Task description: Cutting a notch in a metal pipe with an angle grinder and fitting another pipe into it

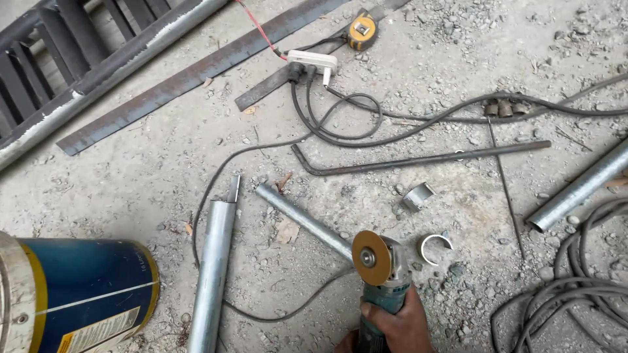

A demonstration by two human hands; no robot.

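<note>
My right hand [398, 327] grips the teal body of an angle grinder [384, 274] at the bottom centre. Its orange-yellow disc [370, 257] faces the camera and sits at the near end of a thin galvanized pipe [304, 219] lying on the gravelly concrete ground. Two short curved offcuts of pipe lie close by, one [435, 246] just right of the disc and another [417, 196] farther up. My left hand is out of the picture.
A thicker pipe [212, 274] lies to the left, beside a blue tin [85, 294]. A bent steel rod [418, 159], a flat bar [196, 72], a power strip [313, 62], a tape measure [362, 29], cables [569, 294] and another pipe [579, 189] lie around.
</note>
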